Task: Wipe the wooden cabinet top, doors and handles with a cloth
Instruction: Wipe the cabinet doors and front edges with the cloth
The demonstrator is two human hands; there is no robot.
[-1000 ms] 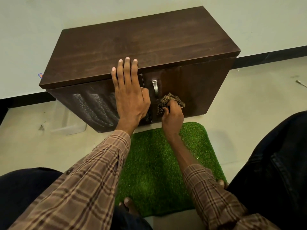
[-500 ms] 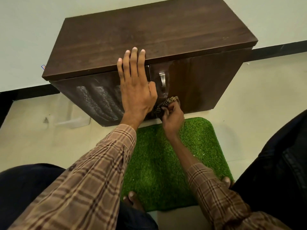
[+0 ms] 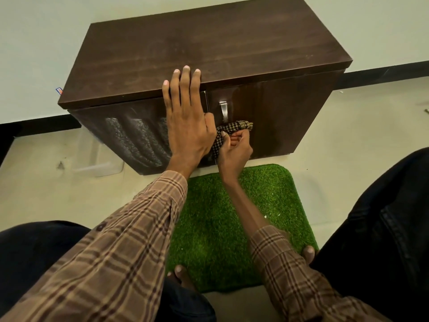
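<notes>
A low cabinet [image 3: 204, 54] of dark brown wood stands on the pale floor [image 3: 348, 126], against a light wall [image 3: 34, 43] with a black skirting strip along its foot. The left hand [image 3: 185, 122] lies flat and open, with the fingers stretched together; the fingertips reach over the front edge of the cabinet top and the palm covers the upper part of the left door [image 3: 130, 133], near the gap between the two doors. It holds nothing. The right hand [image 3: 234, 149] is closed around a checked cloth [image 3: 229, 133], brown and beige, and presses it against the right door [image 3: 278, 117], low on the door and close to its inner edge. The cloth is bunched, and part of it sticks out above the fingers, just below the lower end of the metal handle [image 3: 223, 110], which stands upright on this door; I cannot tell if the cloth touches the handle. The left door shows some pale, wavy streaks on its glossy surface. Both arms wear sleeves [image 3: 130, 240] of brown plaid. In front of the cabinet lies a green mat [image 3: 232, 219] like artificial grass, and bare toes [image 3: 181, 273] rest on its near edge. Dark trousers [image 3: 383, 228] fill the lower corners.
</notes>
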